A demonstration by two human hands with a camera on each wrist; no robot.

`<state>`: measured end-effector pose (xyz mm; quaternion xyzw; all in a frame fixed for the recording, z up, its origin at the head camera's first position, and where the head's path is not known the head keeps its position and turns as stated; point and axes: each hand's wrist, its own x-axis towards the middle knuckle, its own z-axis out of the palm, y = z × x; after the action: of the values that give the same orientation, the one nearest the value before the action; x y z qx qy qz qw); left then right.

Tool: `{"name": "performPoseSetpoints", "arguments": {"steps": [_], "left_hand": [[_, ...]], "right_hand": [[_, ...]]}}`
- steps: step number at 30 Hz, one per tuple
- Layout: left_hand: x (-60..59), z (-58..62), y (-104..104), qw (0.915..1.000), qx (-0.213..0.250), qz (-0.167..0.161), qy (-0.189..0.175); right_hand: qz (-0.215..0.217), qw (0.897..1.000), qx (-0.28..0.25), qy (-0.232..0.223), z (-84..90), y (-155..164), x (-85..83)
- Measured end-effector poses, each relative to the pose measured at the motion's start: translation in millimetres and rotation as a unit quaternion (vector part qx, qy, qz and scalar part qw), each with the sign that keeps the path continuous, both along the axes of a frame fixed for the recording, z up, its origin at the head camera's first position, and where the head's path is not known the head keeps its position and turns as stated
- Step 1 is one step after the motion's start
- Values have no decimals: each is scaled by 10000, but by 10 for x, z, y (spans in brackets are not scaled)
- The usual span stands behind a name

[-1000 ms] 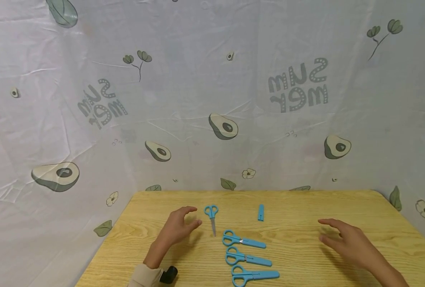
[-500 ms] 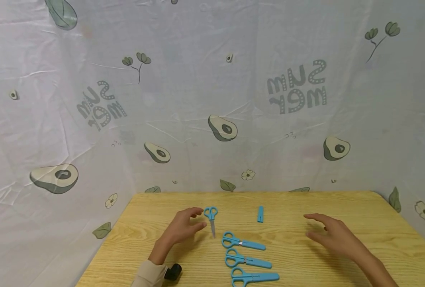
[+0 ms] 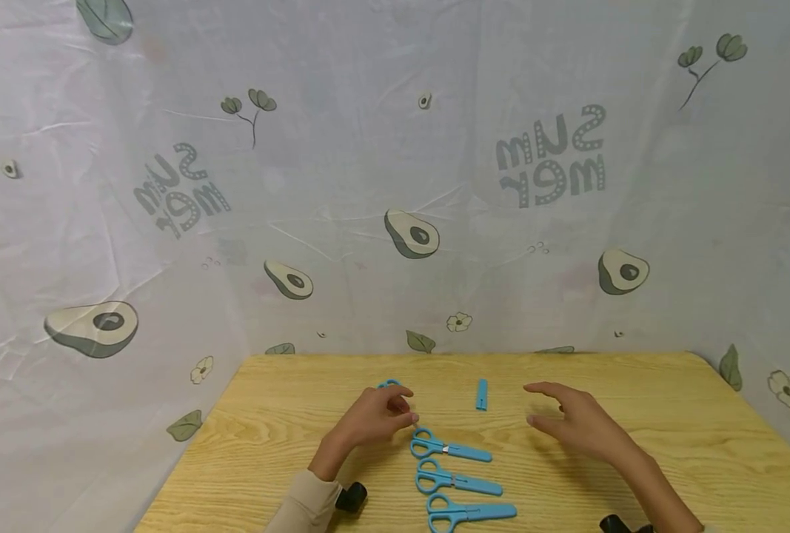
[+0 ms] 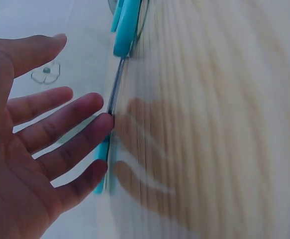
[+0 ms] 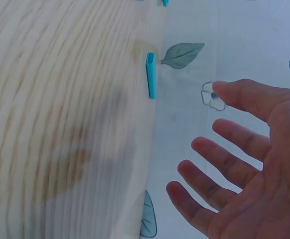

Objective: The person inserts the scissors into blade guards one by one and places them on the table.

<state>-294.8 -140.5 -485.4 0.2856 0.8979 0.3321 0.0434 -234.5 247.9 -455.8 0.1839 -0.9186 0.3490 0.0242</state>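
Observation:
An uncapped pair of blue scissors (image 3: 388,383) lies on the wooden table (image 3: 668,414), its blade pointing toward me. My left hand (image 3: 397,409) covers most of it. In the left wrist view the left hand (image 4: 60,129) is spread, fingers straight, one fingertip touching the metal blade (image 4: 113,97) below the blue handle (image 4: 127,25). A small blue cap (image 3: 482,394) lies to the right, also seen in the right wrist view as the cap (image 5: 150,74). My right hand (image 3: 548,407) hovers just right of it, fingers spread and holding nothing.
Three capped blue scissors (image 3: 449,448) (image 3: 457,481) (image 3: 469,509) lie in a column near the table's front edge, handles to the left. A white cloth printed with avocados (image 3: 413,235) hangs behind and beside the table.
My left hand has slid right onto the uncapped scissors, hiding most of them. My right hand has moved left toward the blue cap.

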Motion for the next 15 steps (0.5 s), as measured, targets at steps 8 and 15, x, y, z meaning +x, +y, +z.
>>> {"name": "performPoseSetpoints", "arguments": {"steps": [8, 15], "left_hand": [[-51, 27, 234, 9999, 98, -40, -111], [-94, 28, 315, 9999, 137, -60, -60]], "right_hand": [[71, 9999, -90, -110, 36, -89, -1], [11, 10000, -20, -86, 57, -64, -12]]}}
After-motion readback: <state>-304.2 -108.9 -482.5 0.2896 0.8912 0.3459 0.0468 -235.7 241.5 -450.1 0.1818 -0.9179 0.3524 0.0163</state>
